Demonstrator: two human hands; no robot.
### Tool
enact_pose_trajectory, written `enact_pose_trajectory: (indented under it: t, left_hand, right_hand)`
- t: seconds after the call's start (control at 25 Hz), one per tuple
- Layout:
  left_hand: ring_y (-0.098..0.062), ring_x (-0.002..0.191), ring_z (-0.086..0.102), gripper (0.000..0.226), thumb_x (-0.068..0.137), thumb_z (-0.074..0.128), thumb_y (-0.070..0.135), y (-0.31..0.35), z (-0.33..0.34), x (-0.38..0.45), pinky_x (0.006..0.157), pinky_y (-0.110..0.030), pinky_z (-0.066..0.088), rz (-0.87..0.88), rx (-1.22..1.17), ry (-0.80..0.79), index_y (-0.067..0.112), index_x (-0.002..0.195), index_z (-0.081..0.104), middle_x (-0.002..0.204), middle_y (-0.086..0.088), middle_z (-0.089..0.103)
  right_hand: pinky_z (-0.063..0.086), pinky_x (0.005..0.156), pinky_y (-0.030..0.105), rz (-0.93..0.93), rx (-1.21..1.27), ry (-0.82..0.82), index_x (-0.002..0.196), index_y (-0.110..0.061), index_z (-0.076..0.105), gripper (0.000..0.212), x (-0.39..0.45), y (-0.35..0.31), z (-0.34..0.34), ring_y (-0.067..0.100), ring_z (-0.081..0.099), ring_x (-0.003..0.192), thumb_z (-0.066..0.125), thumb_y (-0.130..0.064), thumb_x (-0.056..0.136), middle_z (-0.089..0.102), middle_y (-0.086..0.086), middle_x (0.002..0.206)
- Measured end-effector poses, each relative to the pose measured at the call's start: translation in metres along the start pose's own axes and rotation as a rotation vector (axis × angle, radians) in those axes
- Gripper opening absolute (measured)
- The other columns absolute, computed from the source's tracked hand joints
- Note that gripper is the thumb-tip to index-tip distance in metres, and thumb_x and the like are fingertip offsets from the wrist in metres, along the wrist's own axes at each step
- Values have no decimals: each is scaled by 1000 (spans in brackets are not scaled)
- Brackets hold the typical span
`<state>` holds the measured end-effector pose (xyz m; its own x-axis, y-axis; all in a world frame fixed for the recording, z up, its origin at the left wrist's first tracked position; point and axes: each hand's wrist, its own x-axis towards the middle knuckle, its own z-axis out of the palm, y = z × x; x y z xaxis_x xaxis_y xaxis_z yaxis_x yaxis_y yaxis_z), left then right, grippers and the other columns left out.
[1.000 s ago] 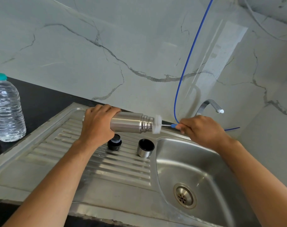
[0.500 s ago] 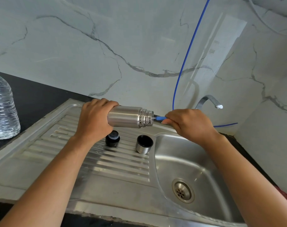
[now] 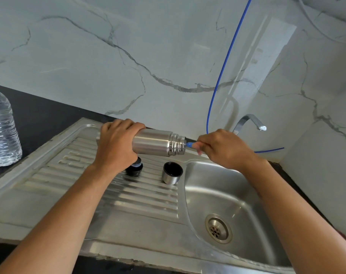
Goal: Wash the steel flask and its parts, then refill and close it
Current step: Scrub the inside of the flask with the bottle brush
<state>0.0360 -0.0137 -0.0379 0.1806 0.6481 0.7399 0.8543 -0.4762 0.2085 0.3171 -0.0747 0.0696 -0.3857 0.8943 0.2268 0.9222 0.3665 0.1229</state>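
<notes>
Two hands work over a steel sink (image 3: 235,196): the left hand (image 3: 117,147) grips the steel flask (image 3: 156,142) horizontally above the drainboard, the right hand (image 3: 225,149) pinches a blue brush handle (image 3: 190,144) at its mouth. An open cup lid (image 3: 171,173) and black stopper (image 3: 134,168) stand below; a water-filled plastic bottle (image 3: 2,131) stands left.

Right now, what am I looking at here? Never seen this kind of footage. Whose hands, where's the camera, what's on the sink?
No machine: these are a person's bare hands, filmed by one wide-angle camera worn on the head, looking forward and down.

The left hand grips a steel flask held sideways above the drainboard. The right hand pinches the blue handle of a bottle brush pushed into the flask's mouth; the bristles are hidden inside.

On the drainboard stand the flask's black stopper and its steel cup lid, open side up. A plastic water bottle stands on the dark counter at left.
</notes>
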Motion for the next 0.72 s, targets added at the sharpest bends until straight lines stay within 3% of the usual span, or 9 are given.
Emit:
enact_pose_trajectory:
  t: [0.12, 0.24, 0.36, 0.52, 0.6, 0.72]
  left_hand:
    - [-25, 106, 58, 75, 54, 83, -1, -6, -5, 1, 94, -42, 39, 22, 31, 50, 24, 123, 66, 111, 4, 67]
    - [-28, 107, 57, 73, 54, 80, -4, -8, -7, 2, 96, -45, 38, 5, 78, 114, 22, 121, 68, 111, 1, 67]
    - [-28, 106, 57, 71, 52, 80, -4, 6, -5, 0, 96, -46, 36, 3, 78, 145, 20, 118, 70, 109, 0, 67]
    - [-28, 105, 58, 73, 53, 84, 2, 2, -5, 3, 93, -44, 38, -8, 44, 81, 23, 121, 66, 111, 2, 67]
    - [-28, 105, 58, 74, 54, 85, 3, -10, -7, 3, 92, -45, 40, -54, 22, 49, 24, 122, 64, 111, 2, 66]
    - [-28, 105, 58, 75, 54, 83, 1, -15, -7, 3, 91, -46, 39, -123, 1, 26, 24, 123, 64, 111, 2, 67]
  right_hand:
    - [41, 62, 27, 112, 299, -116, 74, -26, 69, 40, -11, 13, -12, 7, 46, 56, 51, -46, 104, 51, -11, 56]
    - [38, 59, 13, 185, 511, -217, 77, -17, 73, 43, -24, 25, -20, 11, 41, 57, 52, -43, 104, 45, 2, 62]
    - [40, 62, 23, 158, 442, -236, 75, -21, 72, 44, -15, 16, -14, 10, 43, 55, 50, -45, 105, 47, -2, 60]
    - [35, 56, 31, 25, 105, -9, 78, -22, 65, 48, -5, 4, -3, 10, 46, 54, 43, -58, 100, 52, -7, 58]
    - [34, 53, 32, -29, -153, 185, 82, -21, 64, 59, -11, 10, -2, 20, 48, 54, 31, -67, 99, 58, -4, 62]
    - [36, 42, 30, -132, -319, 471, 71, -16, 57, 54, -23, 24, 1, 31, 50, 47, 37, -53, 105, 57, -1, 58]
